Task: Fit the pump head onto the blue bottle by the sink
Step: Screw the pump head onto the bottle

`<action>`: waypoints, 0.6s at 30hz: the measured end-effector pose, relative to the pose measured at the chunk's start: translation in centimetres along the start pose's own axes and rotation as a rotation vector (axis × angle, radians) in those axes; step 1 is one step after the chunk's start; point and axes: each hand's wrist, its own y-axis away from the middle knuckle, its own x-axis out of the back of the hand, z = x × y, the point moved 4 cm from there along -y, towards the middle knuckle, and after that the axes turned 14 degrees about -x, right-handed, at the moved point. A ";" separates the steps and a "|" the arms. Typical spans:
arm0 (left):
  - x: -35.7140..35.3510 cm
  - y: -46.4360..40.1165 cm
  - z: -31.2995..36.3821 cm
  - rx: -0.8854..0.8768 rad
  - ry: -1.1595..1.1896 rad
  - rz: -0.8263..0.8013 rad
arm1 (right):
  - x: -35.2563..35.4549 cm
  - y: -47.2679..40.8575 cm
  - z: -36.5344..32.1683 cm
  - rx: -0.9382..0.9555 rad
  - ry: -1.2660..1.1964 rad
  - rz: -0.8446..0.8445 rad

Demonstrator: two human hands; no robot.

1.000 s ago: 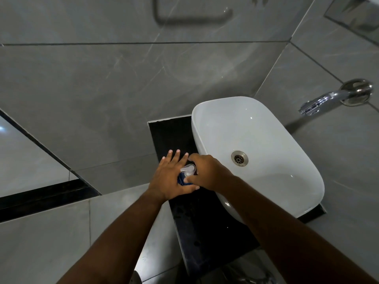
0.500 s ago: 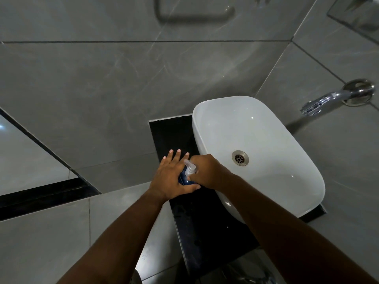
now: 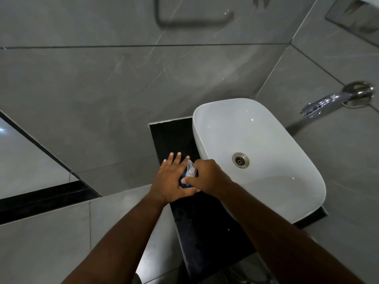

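The blue bottle point(image 3: 183, 179) stands on the black counter point(image 3: 205, 222) just left of the white basin point(image 3: 266, 160); only a sliver of blue shows between my hands. My left hand point(image 3: 171, 179) wraps the bottle's left side with fingers stretched out. My right hand point(image 3: 207, 175) grips the clear pump head point(image 3: 190, 170) on top of the bottle, its nozzle pointing away from me. The bottle's neck is hidden by my fingers.
The basin has a metal drain point(image 3: 240, 159). A chrome wall tap point(image 3: 336, 98) sticks out at the right. Grey tiled walls stand behind and beside the counter. The counter's front edge point(image 3: 180, 242) drops off to the left.
The pump nozzle has turned from pointing right to pointing away from me under my right hand. Both hands stay around the bottle.
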 end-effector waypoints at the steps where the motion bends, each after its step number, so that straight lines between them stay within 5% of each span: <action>1: 0.0 0.0 0.0 -0.002 -0.001 -0.001 | 0.1 0.1 0.0 0.024 -0.029 -0.024; 4: 0.1 -0.1 -0.1 -0.003 -0.012 -0.001 | 0.1 0.3 0.1 0.095 -0.063 -0.024; 18: -0.1 -0.1 0.0 0.010 -0.001 -0.013 | -1.8 0.9 1.1 -0.108 -0.224 0.196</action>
